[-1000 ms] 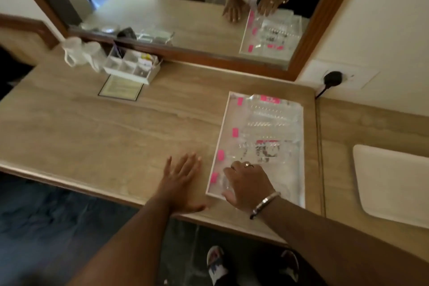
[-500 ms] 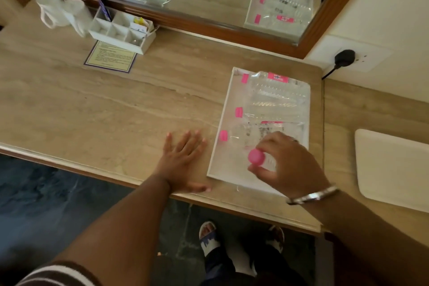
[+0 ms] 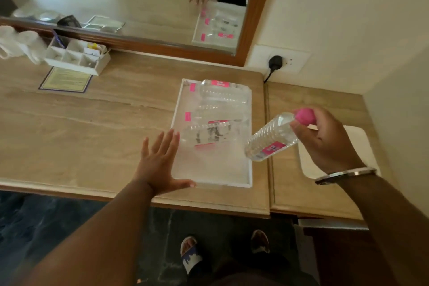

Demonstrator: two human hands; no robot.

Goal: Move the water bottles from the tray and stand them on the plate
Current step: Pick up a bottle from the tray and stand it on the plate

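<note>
A clear water bottle is gripped near its neck by the fingers of the right hand, which are curled around it just below the pink cap. The bottle is held in the air at a tilt, cap end up and to the right, base down and to the left, over the right edge of the white tray. A pink label is seen on its lower body. A metal bangle is worn at the right wrist.

The fingers of the left hand are spread wide and nothing is held by them; the palm is kept flat at the tray's near left corner, with the thumb stretched along the tray's front rim (whether the palm presses on the wood cannot be told).

More clear bottles are left lying on their sides across the far and middle parts of the tray, pink caps toward the left rim; the near part of the tray is bare. The tray is set on the wooden desk below a framed mirror.

The white plate is partly hidden behind the right hand, on the lower side surface to the right of the desk, well apart from the tray. A white compartment box and a printed card are placed at the far left of the desk, and a black plug is fitted in the wall socket.
</note>
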